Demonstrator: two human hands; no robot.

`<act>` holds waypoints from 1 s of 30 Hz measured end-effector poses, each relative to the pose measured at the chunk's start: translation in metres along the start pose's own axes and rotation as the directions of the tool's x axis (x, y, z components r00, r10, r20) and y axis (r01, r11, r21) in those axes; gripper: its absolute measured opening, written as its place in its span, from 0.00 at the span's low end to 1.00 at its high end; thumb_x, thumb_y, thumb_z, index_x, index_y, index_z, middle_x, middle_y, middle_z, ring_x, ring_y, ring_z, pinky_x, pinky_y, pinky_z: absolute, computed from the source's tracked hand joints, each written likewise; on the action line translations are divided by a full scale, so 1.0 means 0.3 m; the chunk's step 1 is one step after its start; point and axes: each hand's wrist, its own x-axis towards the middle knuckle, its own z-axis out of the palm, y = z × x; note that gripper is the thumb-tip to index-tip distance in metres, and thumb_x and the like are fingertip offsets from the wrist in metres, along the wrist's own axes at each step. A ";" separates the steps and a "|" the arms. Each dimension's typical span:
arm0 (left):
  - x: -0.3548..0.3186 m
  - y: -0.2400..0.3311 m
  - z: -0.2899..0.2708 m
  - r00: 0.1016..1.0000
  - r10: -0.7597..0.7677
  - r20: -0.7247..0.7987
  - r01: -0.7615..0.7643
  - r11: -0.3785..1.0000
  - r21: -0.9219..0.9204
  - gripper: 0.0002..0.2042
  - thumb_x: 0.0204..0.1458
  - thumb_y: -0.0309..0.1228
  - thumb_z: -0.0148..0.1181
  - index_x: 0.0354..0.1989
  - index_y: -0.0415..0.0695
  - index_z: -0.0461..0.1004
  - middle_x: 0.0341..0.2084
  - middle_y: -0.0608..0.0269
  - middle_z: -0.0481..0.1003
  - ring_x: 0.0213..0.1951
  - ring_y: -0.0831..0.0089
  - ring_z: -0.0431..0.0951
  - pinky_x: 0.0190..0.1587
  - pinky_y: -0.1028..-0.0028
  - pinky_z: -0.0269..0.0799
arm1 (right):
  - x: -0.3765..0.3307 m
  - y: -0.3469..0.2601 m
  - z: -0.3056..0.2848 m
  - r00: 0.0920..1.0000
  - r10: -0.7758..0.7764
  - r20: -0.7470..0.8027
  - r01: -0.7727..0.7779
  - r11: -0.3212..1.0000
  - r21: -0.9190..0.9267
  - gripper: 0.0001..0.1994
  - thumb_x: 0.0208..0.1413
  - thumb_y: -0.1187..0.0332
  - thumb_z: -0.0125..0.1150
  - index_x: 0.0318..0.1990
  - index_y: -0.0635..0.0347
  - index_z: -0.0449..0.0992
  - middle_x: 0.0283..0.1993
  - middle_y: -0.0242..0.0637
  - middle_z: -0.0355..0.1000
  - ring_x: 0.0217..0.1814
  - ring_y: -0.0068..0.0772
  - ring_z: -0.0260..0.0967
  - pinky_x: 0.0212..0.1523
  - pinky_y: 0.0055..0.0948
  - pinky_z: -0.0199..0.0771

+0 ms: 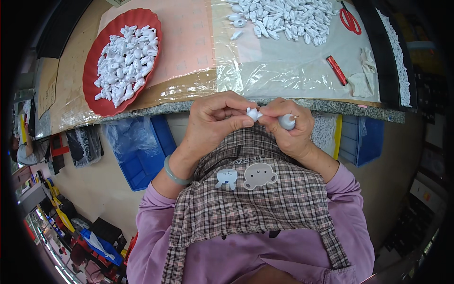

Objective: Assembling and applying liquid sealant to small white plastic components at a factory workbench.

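Observation:
My left hand is closed, pinching a small white plastic figure piece between thumb and fingertips, just off the table's front edge. Right beside it, my right hand is curled round a small whitish squeeze bottle with a thin needle-like tip pointing right. Its thumb and forefinger meet the figure piece from the right; whether they pinch a second small part is too hidden to tell. A red scalloped tray heaped with white figure pieces lies at the left of the table.
At the far right lies a pile of small white parts, by red-handled scissors. A red tube-shaped thing and a crumpled white cloth lie nearer. Blue bins stand below the granite edge.

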 end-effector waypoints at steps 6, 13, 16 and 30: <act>-0.003 -0.006 0.001 1.000 -0.012 0.010 0.012 1.000 0.002 0.11 0.45 0.15 0.63 0.39 0.32 0.76 0.37 0.56 0.76 0.39 0.72 0.79 0.45 0.77 0.78 | -0.010 0.008 0.000 1.000 -0.024 -0.007 0.024 1.000 -0.008 0.07 0.47 0.78 0.66 0.33 0.62 0.75 0.26 0.38 0.74 0.25 0.28 0.73 0.25 0.22 0.69; -0.003 -0.012 0.002 1.000 -0.028 0.003 0.028 1.000 0.010 0.11 0.45 0.14 0.63 0.39 0.32 0.76 0.37 0.55 0.76 0.39 0.71 0.79 0.43 0.78 0.78 | -0.014 0.011 0.003 1.000 -0.016 -0.014 0.016 1.000 -0.002 0.07 0.47 0.79 0.66 0.33 0.62 0.75 0.26 0.37 0.74 0.25 0.27 0.73 0.25 0.21 0.69; 0.000 -0.016 0.001 0.999 -0.033 -0.003 0.033 0.999 0.012 0.12 0.45 0.14 0.62 0.40 0.32 0.75 0.37 0.54 0.75 0.39 0.71 0.79 0.42 0.78 0.78 | -0.014 0.022 0.005 0.999 -0.035 -0.018 0.035 0.999 -0.006 0.07 0.48 0.79 0.65 0.34 0.62 0.75 0.26 0.37 0.74 0.23 0.23 0.70 0.23 0.20 0.67; 0.002 -0.013 -0.019 0.993 0.110 0.047 -0.112 0.993 0.027 0.11 0.47 0.14 0.60 0.41 0.33 0.74 0.41 0.49 0.75 0.45 0.65 0.77 0.47 0.71 0.76 | 0.042 0.006 0.000 0.935 -0.349 0.062 0.354 0.912 -0.207 0.10 0.46 0.77 0.68 0.36 0.61 0.75 0.27 0.40 0.75 0.26 0.33 0.74 0.25 0.25 0.71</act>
